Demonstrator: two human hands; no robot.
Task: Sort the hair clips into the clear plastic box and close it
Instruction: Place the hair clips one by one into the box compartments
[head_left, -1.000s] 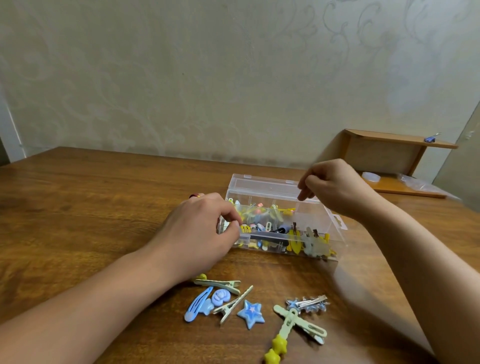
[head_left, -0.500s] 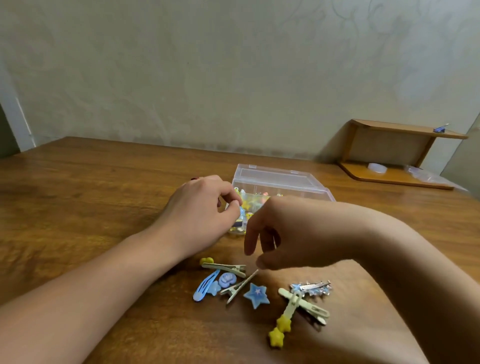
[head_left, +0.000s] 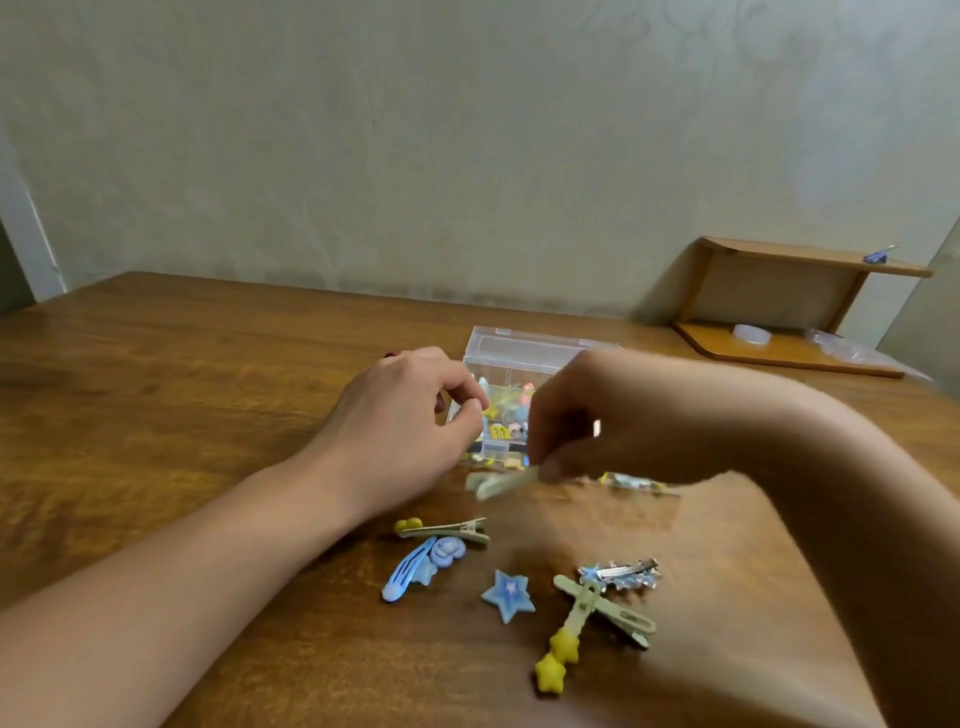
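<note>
The clear plastic box (head_left: 524, 351) stands open mid-table, with several coloured hair clips inside. My left hand (head_left: 400, 415) grips its left end. In front of the box, my right hand (head_left: 587, 415) pinches a pale green clip (head_left: 496, 483) just above the table; the clip is blurred. Loose clips lie nearer me: a green clip with a yellow tip (head_left: 447, 530), a blue snap clip (head_left: 408, 569), a blue star (head_left: 509, 595), a silver star clip (head_left: 621, 571) and a yellow-star clip (head_left: 566, 642).
The wooden table (head_left: 182, 395) runs back to a pale wall. A small wooden shelf (head_left: 795, 306) stands at the back right with a white ring and plastic on its base and a small blue thing on top.
My right hand came down from above the box to the loose clips and picked up a pale green clip that lay by the blue star. The left hand stayed on the box.
</note>
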